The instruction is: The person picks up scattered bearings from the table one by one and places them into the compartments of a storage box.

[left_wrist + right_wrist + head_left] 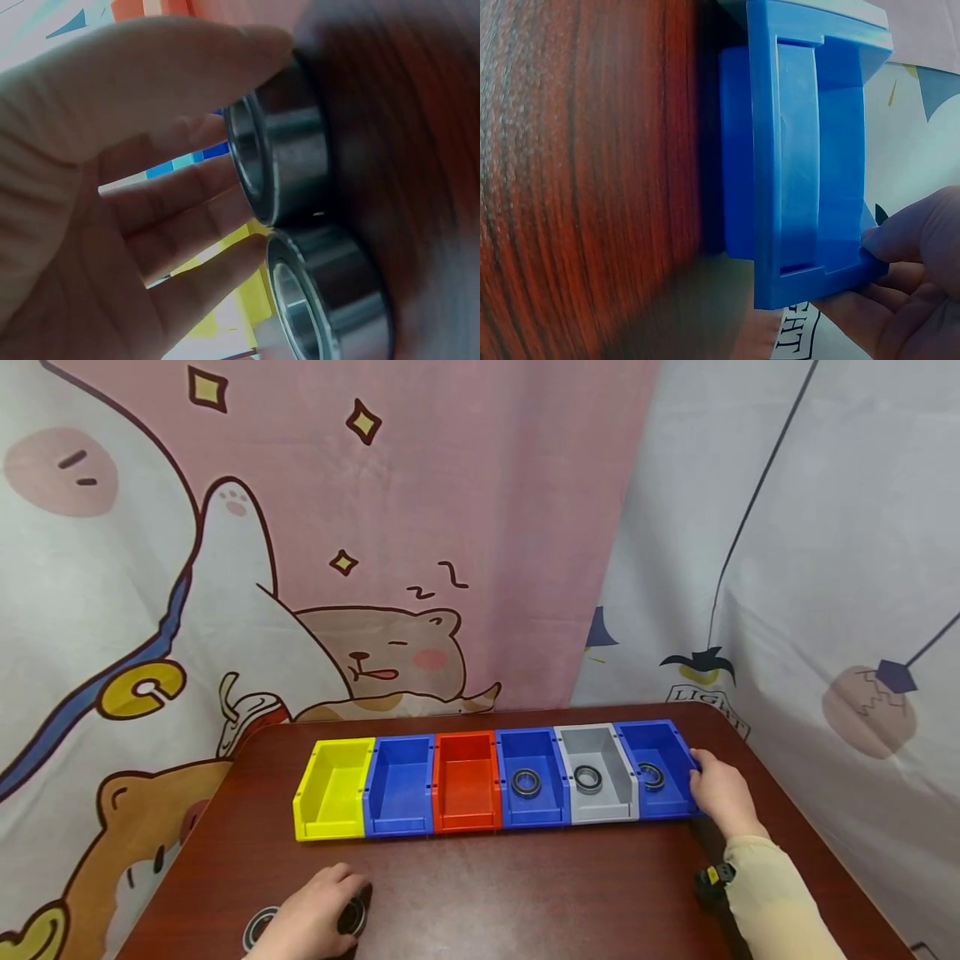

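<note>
My left hand (315, 910) is low on the left of the table, its thumb and fingers around a ball bearing (289, 142). A second bearing (330, 292) lies right beside that one in the left wrist view; in the head view it shows partly behind the hand. My right hand (723, 793) pinches the right side wall of the end blue bin (667, 739), thumb over the rim and fingers outside. A bearing (651, 776) lies in this bin, near the wall between it and the grey bin (592, 739).
The bins form a joined row: yellow (330, 827), blue (397, 793), red (465, 793), blue (528, 743), grey and end blue. One bearing (526, 783) lies in the inner right blue bin, another (587, 779) in the grey. A printed curtain (525, 568) hangs behind the brown table (525, 893).
</note>
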Tool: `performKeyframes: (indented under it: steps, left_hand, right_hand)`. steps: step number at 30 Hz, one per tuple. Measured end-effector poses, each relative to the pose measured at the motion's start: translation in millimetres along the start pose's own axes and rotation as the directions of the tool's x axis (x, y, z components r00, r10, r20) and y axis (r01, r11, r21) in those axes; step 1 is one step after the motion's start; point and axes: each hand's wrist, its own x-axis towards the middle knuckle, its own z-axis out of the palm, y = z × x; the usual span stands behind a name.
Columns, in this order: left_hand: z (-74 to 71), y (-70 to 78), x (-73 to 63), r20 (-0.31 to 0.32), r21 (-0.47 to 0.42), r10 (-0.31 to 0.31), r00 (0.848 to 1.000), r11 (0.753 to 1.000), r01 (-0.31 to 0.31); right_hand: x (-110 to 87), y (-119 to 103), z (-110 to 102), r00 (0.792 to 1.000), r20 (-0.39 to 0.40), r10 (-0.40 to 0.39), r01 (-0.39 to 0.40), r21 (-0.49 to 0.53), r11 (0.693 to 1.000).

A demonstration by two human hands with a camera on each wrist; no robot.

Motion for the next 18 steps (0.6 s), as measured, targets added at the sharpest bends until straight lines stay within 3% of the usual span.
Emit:
performKeyframes:
  steps: [9, 18]
  left_hand:
    - [0.5, -2.4, 1.4, 0.035, -0.006, 0.004, 0.999, 1.0, -0.004]
    - [0.4, -1.9, 1.9, 0.012, 0.036, 0.04, 0.999, 0.999, -0.04]
  right_hand:
    - [-0.6, -2.3, -0.1, 1.0, -0.019, -0.013, 0.013, -0.006, 1.0]
    - [-1.1, -0.5, 0.1, 1.0, -0.018, -0.011, 0.011, -0.005, 1.0]
